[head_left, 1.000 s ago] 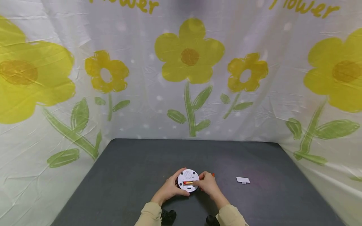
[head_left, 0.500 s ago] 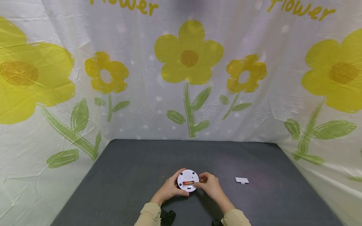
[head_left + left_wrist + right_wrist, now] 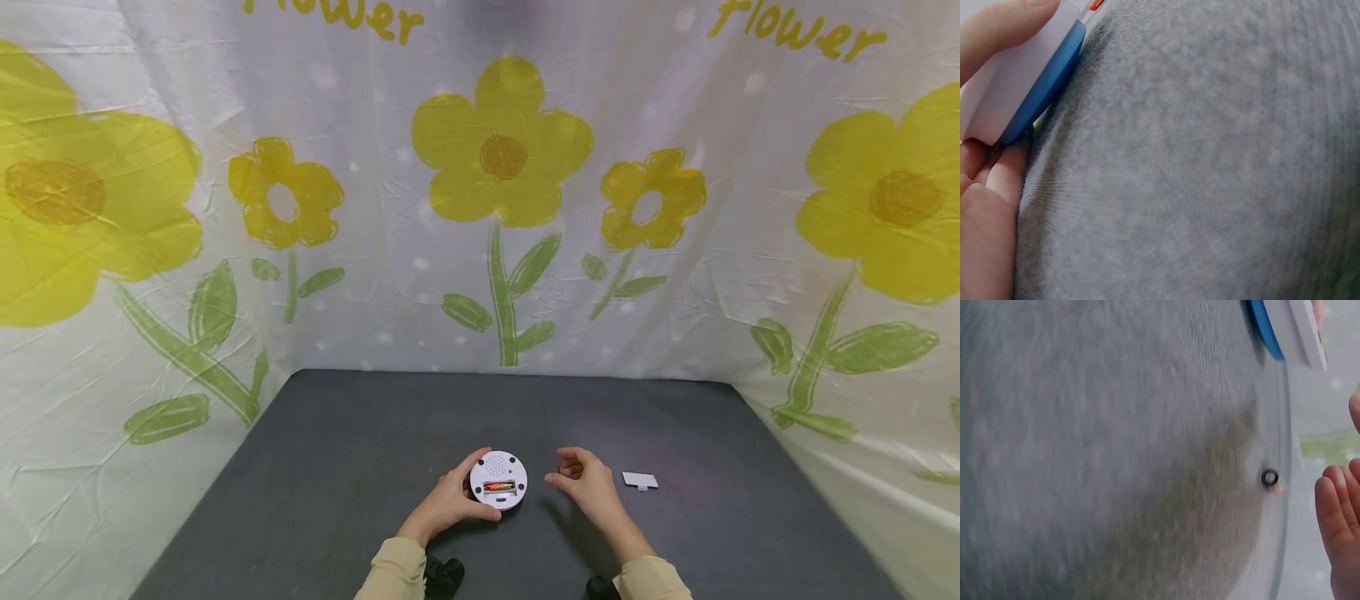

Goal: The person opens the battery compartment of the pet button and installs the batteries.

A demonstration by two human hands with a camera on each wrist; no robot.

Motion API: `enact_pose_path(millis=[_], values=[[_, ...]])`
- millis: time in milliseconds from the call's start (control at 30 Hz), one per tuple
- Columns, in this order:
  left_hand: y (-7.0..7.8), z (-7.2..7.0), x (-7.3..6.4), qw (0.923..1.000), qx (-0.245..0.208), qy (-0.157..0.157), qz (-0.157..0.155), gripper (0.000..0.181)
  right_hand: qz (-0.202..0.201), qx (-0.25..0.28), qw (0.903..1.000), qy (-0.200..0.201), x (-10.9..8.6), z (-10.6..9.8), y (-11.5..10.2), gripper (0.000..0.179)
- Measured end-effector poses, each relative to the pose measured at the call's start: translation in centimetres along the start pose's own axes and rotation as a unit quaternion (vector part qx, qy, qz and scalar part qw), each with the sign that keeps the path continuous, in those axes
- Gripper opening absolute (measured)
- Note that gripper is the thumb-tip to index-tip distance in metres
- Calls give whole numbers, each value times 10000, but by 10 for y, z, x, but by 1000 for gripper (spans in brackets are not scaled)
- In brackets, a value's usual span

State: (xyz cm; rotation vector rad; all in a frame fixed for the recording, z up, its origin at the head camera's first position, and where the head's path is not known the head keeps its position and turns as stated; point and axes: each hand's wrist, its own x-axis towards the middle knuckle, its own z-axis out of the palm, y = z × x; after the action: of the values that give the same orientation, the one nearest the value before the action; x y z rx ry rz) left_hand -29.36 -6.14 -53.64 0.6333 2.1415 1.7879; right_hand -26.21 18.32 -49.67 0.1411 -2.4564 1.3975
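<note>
My left hand (image 3: 448, 500) grips a round white device (image 3: 495, 461) by its edge, thumb on the near side and fingers on the far side. Its underside faces up, with speaker holes and an uncovered compartment holding a red-and-gold battery (image 3: 499, 486). The left wrist view shows the white casing (image 3: 1019, 81) with a blue lower part. My right hand (image 3: 596, 493) hovers over the table to the right, apart from the device, fingers loosely bent. Under its fingertips a small reddish battery (image 3: 1269, 478) lies on the table, seen end-on in the right wrist view and apart from the fingers.
A white battery cover (image 3: 640, 480) with a small tab lies on the dark grey table (image 3: 360, 433), right of my right hand. Behind the table hangs a white curtain (image 3: 375, 292) with yellow flowers. Black objects (image 3: 444, 577) sit by the wrists.
The right hand has drawn away from the device's compartment and moved right, toward the loose battery. My left hand still holds the device in the same place.
</note>
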Motion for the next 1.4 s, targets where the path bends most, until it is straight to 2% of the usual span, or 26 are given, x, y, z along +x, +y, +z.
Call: enact_pose_path(millis=[200,400,567,833,1133,1267,1400], values=[[-1,0,0,10000,-21,10,-58,102,125,-298,9995,50,-2,-9,7,43],[-1,1,1,9999,-109,-21,-81,102,86,-604,9981,67,-4,-11,12,44],[-1,2,0,10000,-88,-2,-31,100,207,-973,9950,-101,-4,-11,17,47],[0,3,1,9999,-106,-3,7,100,513,-1185,9913,-247,-3,-7,21,47],[1,1,1,10000,-49,25,4,100,164,-1524,9882,-14,-3,1,23,35],[1,0,1,10000,3,40,5,100,-90,-1834,9830,90,-2,7,22,29],[0,0,0,10000,51,30,2,100,-93,-2091,9777,190,-2,11,22,23]])
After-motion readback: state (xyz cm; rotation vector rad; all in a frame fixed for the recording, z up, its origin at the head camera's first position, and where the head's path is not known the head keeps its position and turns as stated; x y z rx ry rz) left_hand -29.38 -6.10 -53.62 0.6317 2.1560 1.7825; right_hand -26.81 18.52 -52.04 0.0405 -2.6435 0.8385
